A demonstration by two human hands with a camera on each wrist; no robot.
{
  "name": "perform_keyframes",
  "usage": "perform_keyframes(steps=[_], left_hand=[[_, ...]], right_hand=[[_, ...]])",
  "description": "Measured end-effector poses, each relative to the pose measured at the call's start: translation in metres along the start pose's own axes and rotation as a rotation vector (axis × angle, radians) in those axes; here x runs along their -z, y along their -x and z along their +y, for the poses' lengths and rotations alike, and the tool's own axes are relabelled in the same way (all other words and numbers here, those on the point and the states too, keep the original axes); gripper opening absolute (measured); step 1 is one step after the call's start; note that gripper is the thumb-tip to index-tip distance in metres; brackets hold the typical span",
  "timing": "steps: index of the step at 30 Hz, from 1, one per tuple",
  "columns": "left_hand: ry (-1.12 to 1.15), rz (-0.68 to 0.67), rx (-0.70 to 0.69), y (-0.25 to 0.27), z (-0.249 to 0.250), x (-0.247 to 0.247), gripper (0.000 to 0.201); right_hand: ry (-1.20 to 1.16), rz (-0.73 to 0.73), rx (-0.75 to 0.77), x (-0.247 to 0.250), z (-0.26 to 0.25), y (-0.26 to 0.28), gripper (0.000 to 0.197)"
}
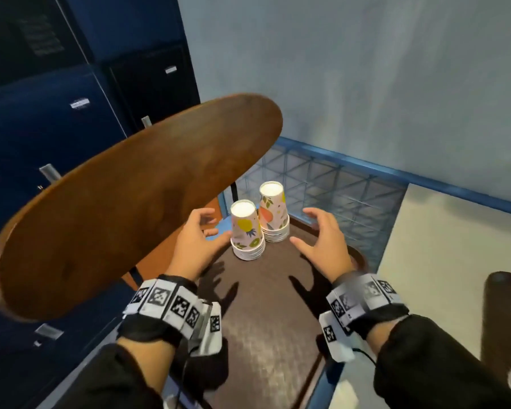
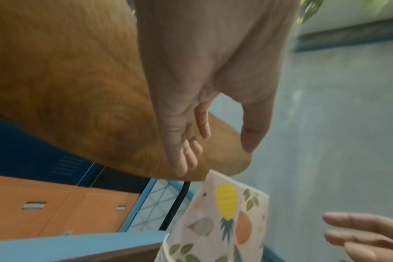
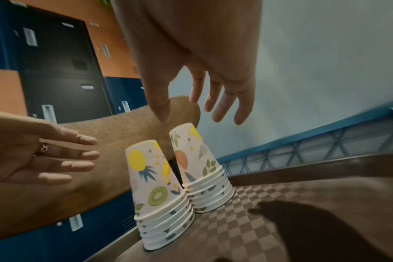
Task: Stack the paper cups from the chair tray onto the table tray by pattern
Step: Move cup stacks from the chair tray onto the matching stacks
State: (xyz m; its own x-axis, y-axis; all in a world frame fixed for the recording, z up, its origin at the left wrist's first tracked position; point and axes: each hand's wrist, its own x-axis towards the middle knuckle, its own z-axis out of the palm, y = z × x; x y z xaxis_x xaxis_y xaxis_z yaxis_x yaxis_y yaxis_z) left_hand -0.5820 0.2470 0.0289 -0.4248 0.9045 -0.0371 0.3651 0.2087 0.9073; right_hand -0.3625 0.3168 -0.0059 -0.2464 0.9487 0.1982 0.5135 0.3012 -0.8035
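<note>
Two stacks of upturned fruit-print paper cups stand side by side at the far end of a brown checkered tray (image 1: 263, 314). The nearer stack (image 1: 247, 231) shows a pineapple and a kiwi; the stack behind it (image 1: 273, 215) is taller and shows a peach. My left hand (image 1: 207, 231) hovers open just left of the nearer stack, apart from it. My right hand (image 1: 310, 231) hovers open to the right of the stacks, fingers spread. In the right wrist view both stacks (image 3: 155, 186) (image 3: 198, 168) sit below my right hand (image 3: 198, 88), with the left hand (image 3: 45, 159) opposite. Neither hand holds anything.
A round wooden tabletop (image 1: 130, 208) juts in close on the left, above the tray's level. Dark blue lockers (image 1: 42, 128) line the left side. A blue-framed grid panel (image 1: 337, 184) and a pale wall lie beyond the tray. Another dark brown object (image 1: 502, 320) sits at the right edge.
</note>
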Motion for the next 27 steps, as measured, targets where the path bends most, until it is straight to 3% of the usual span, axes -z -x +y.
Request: perform_keyframes(steps=[4, 10, 15, 19, 27], left_hand=[[-0.165, -0.084, 0.047, -0.043, -0.022, -0.021, 0.081], [-0.102, -0.207, 0.077, -0.071, -0.046, -0.047, 0.08], [-0.096, -0.225, 0.126, -0.073, -0.067, -0.054, 0.08], [-0.095, -0.238, 0.177, -0.062, -0.082, -0.052, 0.083], [-0.042, -0.206, 0.17, -0.027, -0.083, -0.05, 0.083]], right_hand=[[0.006, -0.019, -0.102, -0.04, 0.001, -0.046, 0.079], [-0.158, -0.044, -0.204, -0.082, 0.004, -0.08, 0.092], [-0.018, -0.094, -0.214, -0.091, 0.019, -0.074, 0.074], [-0.226, -0.103, -0.278, -0.09, 0.022, -0.06, 0.07], [-0.022, -0.099, -0.313, -0.088, 0.025, -0.024, 0.077]])
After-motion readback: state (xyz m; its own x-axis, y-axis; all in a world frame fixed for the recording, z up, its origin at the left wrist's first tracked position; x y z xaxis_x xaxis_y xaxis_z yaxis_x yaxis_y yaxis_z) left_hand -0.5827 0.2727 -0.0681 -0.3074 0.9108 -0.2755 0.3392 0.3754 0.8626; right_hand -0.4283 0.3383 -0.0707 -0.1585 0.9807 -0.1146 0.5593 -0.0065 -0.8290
